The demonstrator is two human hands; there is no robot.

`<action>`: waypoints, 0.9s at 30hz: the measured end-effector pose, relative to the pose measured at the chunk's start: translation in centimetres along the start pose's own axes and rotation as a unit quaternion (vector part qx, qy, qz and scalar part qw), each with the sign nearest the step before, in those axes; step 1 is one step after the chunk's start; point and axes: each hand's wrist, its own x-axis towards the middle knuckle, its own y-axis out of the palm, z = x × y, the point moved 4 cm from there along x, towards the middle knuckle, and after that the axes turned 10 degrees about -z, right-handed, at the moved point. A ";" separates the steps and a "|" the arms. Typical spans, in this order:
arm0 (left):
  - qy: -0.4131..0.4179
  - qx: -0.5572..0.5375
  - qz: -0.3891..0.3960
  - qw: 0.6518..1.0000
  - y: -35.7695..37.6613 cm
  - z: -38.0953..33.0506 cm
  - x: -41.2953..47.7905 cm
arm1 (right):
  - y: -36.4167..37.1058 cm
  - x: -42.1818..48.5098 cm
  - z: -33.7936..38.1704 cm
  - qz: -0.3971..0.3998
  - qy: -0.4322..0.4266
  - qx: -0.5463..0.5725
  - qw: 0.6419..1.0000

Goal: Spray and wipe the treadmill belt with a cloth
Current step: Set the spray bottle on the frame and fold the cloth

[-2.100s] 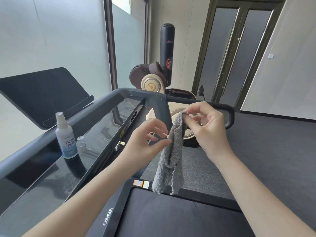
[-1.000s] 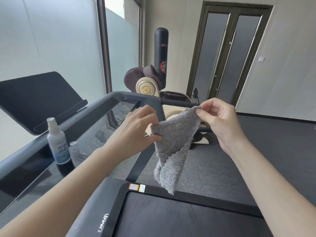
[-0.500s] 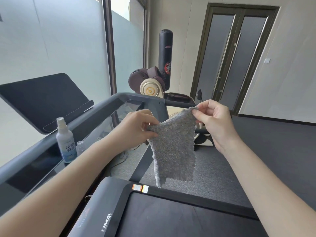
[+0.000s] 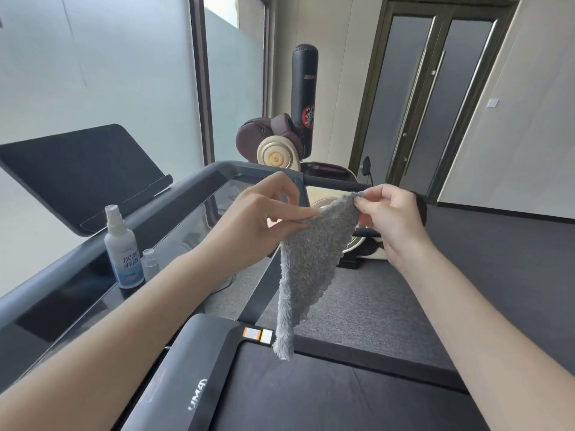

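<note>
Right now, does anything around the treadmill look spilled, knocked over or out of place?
Nothing stands out. The spray bottle stands upright on the console with a small clear cap beside it, no spill visible. The left hand and right hand pinch the cloth above the belt.

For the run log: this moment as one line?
left hand: pinches cloth | right hand: pinches cloth | cloth: hangs down toward belt | bottle: upright on console
</note>
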 end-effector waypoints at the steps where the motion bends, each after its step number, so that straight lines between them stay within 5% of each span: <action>1: 0.035 0.035 -0.013 0.999 0.0 -0.3 0.0 | 0.0 0.1 -0.2 -0.001 0.009 0.002 1.000; 5: 0.057 0.070 -0.057 0.994 0.1 -0.3 -0.4 | -0.1 0.4 -0.7 -0.005 0.035 0.021 0.999; 13: -0.240 -0.066 -0.027 0.968 0.8 3.3 -1.2 | -0.9 -0.5 1.6 0.037 -0.078 0.070 0.994; 27: -0.101 0.087 0.171 0.976 2.9 2.7 -1.4 | -1.0 -0.6 1.1 0.024 -0.116 -0.003 0.993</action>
